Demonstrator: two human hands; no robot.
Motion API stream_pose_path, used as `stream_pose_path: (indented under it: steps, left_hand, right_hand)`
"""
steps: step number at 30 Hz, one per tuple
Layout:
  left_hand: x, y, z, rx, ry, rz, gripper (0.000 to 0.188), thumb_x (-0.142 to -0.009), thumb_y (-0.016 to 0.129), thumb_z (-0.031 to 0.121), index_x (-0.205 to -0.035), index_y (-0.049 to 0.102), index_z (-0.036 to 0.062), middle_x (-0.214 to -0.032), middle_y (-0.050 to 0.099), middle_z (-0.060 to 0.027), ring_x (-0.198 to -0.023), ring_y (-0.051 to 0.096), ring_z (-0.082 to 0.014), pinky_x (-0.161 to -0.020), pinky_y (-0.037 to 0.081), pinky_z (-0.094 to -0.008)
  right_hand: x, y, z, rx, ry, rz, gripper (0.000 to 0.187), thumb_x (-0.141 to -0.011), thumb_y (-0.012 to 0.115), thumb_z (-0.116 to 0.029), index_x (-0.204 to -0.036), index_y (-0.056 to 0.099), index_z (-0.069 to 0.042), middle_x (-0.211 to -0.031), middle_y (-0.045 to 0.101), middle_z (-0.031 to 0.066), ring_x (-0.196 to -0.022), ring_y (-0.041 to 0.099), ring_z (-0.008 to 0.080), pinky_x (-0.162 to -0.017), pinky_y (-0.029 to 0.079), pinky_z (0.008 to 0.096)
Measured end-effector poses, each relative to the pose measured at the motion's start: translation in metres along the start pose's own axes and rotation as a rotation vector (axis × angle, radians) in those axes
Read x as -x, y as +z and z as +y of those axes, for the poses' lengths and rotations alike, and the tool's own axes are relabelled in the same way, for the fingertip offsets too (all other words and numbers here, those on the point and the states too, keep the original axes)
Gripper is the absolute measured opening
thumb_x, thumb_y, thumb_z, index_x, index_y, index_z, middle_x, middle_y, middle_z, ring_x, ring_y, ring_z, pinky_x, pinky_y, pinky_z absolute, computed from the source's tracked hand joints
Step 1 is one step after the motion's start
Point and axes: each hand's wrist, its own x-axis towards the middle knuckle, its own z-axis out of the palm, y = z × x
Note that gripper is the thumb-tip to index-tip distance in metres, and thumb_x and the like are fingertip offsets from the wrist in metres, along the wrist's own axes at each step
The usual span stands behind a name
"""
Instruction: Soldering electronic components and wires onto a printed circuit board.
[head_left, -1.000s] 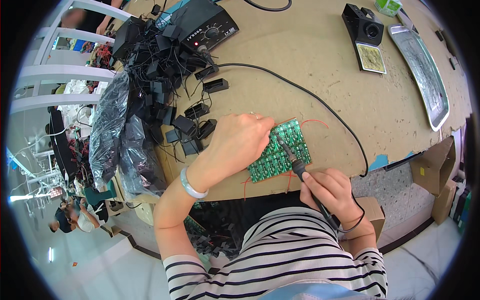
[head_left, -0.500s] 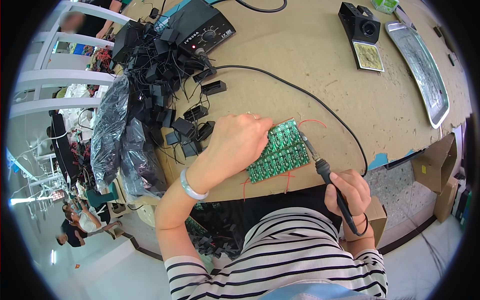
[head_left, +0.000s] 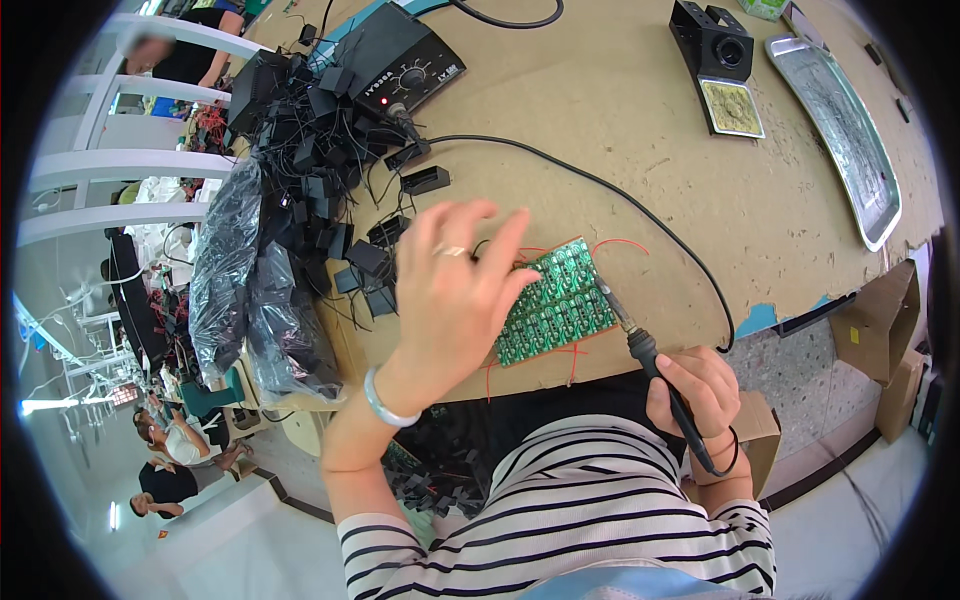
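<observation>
A green circuit board panel (head_left: 560,312) lies slightly turned on the brown work surface in front of me, with thin red wires (head_left: 622,241) reaching out past its edges. My left hand (head_left: 445,290) hovers over the board's left side, its fingers spread and nothing visible between them; the thumb overlaps the board's upper left edge. In my right hand (head_left: 703,392) is a soldering iron (head_left: 645,348), gripped by its dark handle. The iron's tip points at the board's right edge; whether it touches cannot be made out.
Left of the board, small black plastic housings (head_left: 320,190) with wires lie heaped beside a black soldering station (head_left: 405,70). The iron's cable (head_left: 610,183) arcs across the table. At the far right are an iron stand (head_left: 715,45), its yellow sponge (head_left: 732,106) and a metal tray (head_left: 840,135).
My left hand has lifted off the board's upper left part and shifted left, its fingers spreading. The right hand and soldering iron have barely moved, the tip slightly lower along the board's edge.
</observation>
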Motion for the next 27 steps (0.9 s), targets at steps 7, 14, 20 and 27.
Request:
stream_pose_path:
  steps: [7,14,20,27]
  left_hand:
    - [0.06,0.009,0.02,0.271,-0.527,0.423,0.085,-0.072,0.095,0.018,-0.141,0.05,-0.002,-0.133,0.056,-0.0149,-0.112,0.057,-0.0248,-0.095,0.048,-0.0364]
    - [0.033,0.012,0.001,0.083,-0.544,0.186,0.028,-0.09,0.079,0.017,-0.111,0.069,0.0012,-0.086,0.067,-0.0082,-0.082,0.061,-0.0233,-0.075,0.05,-0.036]
    - [0.024,0.014,-0.011,0.02,-0.452,0.007,0.013,-0.095,0.067,0.015,-0.1,0.065,0.0027,-0.083,0.063,-0.0127,-0.082,0.061,-0.0352,-0.073,0.05,-0.0456]
    - [0.024,0.001,-0.017,0.037,-0.469,-0.115,0.012,-0.093,0.072,0.012,-0.098,0.069,0.0019,-0.084,0.065,-0.011,-0.079,0.064,-0.0292,-0.072,0.051,-0.0403]
  right_hand:
    - [0.003,-0.004,0.003,-0.005,0.01,-0.01,0.031,-0.077,0.074,0.001,-0.107,0.069,0.001,-0.084,0.068,0.011,-0.063,0.065,0.0242,-0.057,0.054,0.0341]
    - [-0.003,-0.003,-0.003,-0.032,-0.032,-0.014,0.023,-0.083,0.068,-0.002,-0.105,0.066,0.003,-0.079,0.067,0.0128,-0.06,0.064,0.0261,-0.056,0.053,0.036]
    - [0.003,-0.007,-0.006,-0.013,0.005,-0.016,0.034,-0.075,0.075,0.0,-0.109,0.068,0.001,-0.085,0.068,0.0101,-0.065,0.065,0.0238,-0.058,0.054,0.0339]
    - [0.003,-0.01,-0.003,-0.026,-0.001,-0.034,0.036,-0.074,0.076,0.0,-0.11,0.069,0.0,-0.085,0.067,0.0089,-0.064,0.064,0.0234,-0.057,0.053,0.033]
